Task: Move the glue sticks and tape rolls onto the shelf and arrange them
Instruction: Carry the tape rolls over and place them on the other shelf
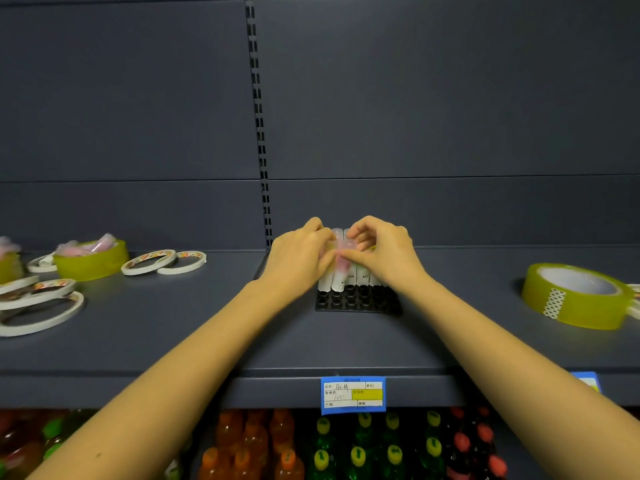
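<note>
A black holder tray (pixel 358 302) with round sockets sits mid-shelf, and several white glue sticks (pixel 338 277) stand upright in its back rows. My left hand (pixel 298 258) and my right hand (pixel 384 254) meet above them, both pinching a pinkish glue stick (pixel 343 252) held over the standing ones. A wide yellow-green tape roll (pixel 576 297) lies flat at the right. Another yellow-green roll (pixel 90 259), stuffed with pink wrapped items, sits at the left among several thin white tape rolls (pixel 162 262).
The grey shelf (pixel 207 341) has a blue price label (pixel 352 394) on its front edge. A slotted upright (pixel 258 116) runs up the dark back panel. Coloured drink bottles (pixel 360 448) fill the shelf below.
</note>
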`<state>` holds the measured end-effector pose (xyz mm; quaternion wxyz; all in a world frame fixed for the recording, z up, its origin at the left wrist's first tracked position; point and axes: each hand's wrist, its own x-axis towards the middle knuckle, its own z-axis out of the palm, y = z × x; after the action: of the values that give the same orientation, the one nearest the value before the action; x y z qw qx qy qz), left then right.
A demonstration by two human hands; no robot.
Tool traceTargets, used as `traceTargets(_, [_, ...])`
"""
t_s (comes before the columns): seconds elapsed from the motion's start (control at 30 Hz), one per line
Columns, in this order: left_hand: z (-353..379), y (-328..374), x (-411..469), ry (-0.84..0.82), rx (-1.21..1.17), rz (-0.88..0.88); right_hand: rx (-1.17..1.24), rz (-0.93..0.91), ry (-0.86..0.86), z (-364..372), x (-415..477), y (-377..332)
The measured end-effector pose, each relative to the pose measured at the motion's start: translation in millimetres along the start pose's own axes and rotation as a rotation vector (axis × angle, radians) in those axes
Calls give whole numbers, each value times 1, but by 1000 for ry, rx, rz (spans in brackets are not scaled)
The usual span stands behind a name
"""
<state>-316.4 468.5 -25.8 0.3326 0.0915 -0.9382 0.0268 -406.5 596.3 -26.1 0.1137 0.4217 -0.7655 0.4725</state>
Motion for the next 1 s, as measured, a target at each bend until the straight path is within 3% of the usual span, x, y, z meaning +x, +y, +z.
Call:
traceTargets(0.2, [0,1,-5,89,87,14,-216,-79,-20,-2,1,-7])
traceTargets(0.43, [1,-5,-12,34,151,-2,-440,-116,-82,0,5,-17])
traceTargets(0.63, [-10,-14,-15,-202,-147,-42,-552,-134,-117,-1,10,-26])
traceTargets(0.83, [-38,-42,-37,-49,-256,-141,-817,-185,-141,-4,30,-55])
traceTargets(0.9, [-47,-59,-46,-62,-212,-169,-783,-285,-61,5,34,-66])
traceTargets(1.0, [-56,-90,-63,-95,-153,-238,-541,-328,-22,33,36,-87])
